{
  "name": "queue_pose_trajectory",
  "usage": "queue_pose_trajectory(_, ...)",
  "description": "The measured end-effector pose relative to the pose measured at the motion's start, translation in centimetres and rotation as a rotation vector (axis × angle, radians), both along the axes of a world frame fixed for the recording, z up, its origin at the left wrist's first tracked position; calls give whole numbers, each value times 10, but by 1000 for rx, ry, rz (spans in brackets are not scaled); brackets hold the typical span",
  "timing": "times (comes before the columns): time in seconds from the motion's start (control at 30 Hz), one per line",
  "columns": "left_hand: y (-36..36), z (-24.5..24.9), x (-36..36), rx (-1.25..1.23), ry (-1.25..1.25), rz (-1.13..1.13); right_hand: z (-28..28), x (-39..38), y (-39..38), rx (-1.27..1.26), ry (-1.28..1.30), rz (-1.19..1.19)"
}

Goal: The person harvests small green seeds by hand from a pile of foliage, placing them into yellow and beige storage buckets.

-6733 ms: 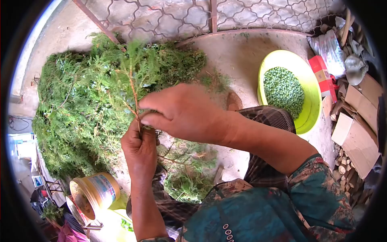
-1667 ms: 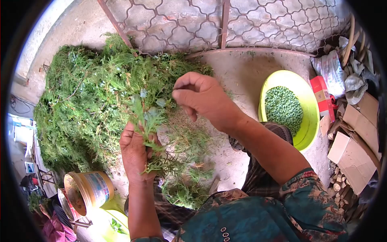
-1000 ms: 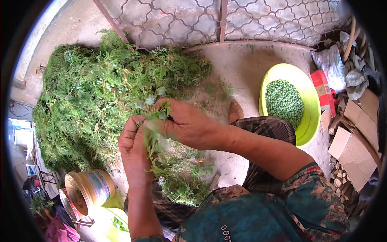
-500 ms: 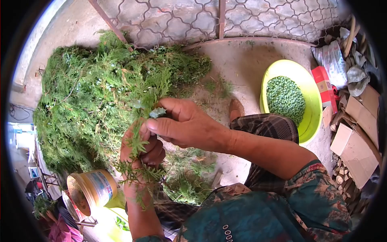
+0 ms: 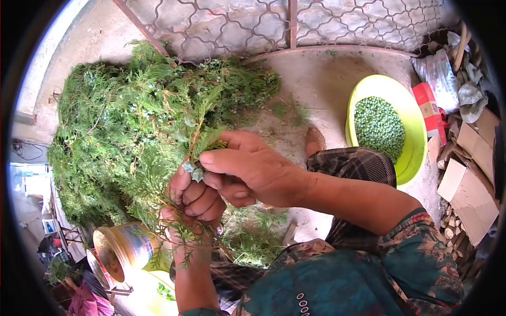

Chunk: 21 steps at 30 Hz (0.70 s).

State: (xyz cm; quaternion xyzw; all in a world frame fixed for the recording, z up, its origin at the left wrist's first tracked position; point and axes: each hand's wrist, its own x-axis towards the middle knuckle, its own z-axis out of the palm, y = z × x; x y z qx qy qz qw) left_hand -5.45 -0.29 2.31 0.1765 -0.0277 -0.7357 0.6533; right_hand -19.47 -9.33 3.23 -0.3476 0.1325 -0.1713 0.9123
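Observation:
My left hand (image 5: 197,203) is closed around a leafy green sprig (image 5: 199,124) that rises above the fist and droops over the wrist. Thumb and fingers of my right hand (image 5: 247,166) pinch the same sprig just above and beside the left fist. Pale blue-green cones (image 5: 193,170) hang on it between the two hands. Behind them lies a big heap of green branches (image 5: 105,137) on the floor. Off to the right, a yellow-green basin (image 5: 416,131) holds a mass of small green cones (image 5: 378,126).
Metal lattice (image 5: 237,26) runs along the top. Red box (image 5: 428,108), cardboard (image 5: 472,197) and firewood (image 5: 454,231) line the right side. A tilted bucket (image 5: 124,247) stands lower left, near another person's hand (image 5: 69,283). A brown shoe (image 5: 314,139) shows beyond my knee.
My right hand has shifted slightly down and right, its fingers more curled on the sprig. The cones now show below its thumb, and more of the sprig's upper stem is visible.

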Motion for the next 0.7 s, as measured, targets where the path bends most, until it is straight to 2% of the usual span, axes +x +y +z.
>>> queue_pose_trajectory(0.03, 1, -2, 1, 0, -3, 1, -1, 0, 0, 98, -57, -7)
queue_pose_trajectory(0.17, 0, -2, -1, -44, -38, -32, -8, 2, -14, 183, -61, 75)
queue_pose_trajectory(0.23, 0, 10, -8, 145, -335, 112, -7, 4, -25, -1497, 173, -390)
queue_pose_trajectory(0.27, -1, 15, -13, 230, -480, 179, -1, 0, -25, -1502, 247, -271)
queue_pose_trajectory(0.3, -1, 15, -13, 232, -480, 180, -2, 0, -25, -1501, 246, -269)
queue_pose_trajectory(0.37, -2, 15, -13, 389, -532, 251, -7, -1, -25, -1645, 443, -42)
queue_pose_trajectory(0.5, 1, 16, -5, 245, -477, 126, -11, -8, -36, -1605, 337, -37)
queue_pose_trajectory(0.57, 4, 16, 4, 240, -463, 141, -17, -14, -53, -1639, 658, -212)
queue_pose_trajectory(0.6, 6, 15, 13, 157, -415, 142, -12, -16, -62, -1690, 732, -337)
queue_pose_trajectory(0.63, 7, 13, 21, 73, -365, 143, -6, -21, -61, -1692, 734, -340)
queue_pose_trajectory(0.7, 6, 9, 23, 2, -336, 109, 13, -26, -53, -552, 440, -107)
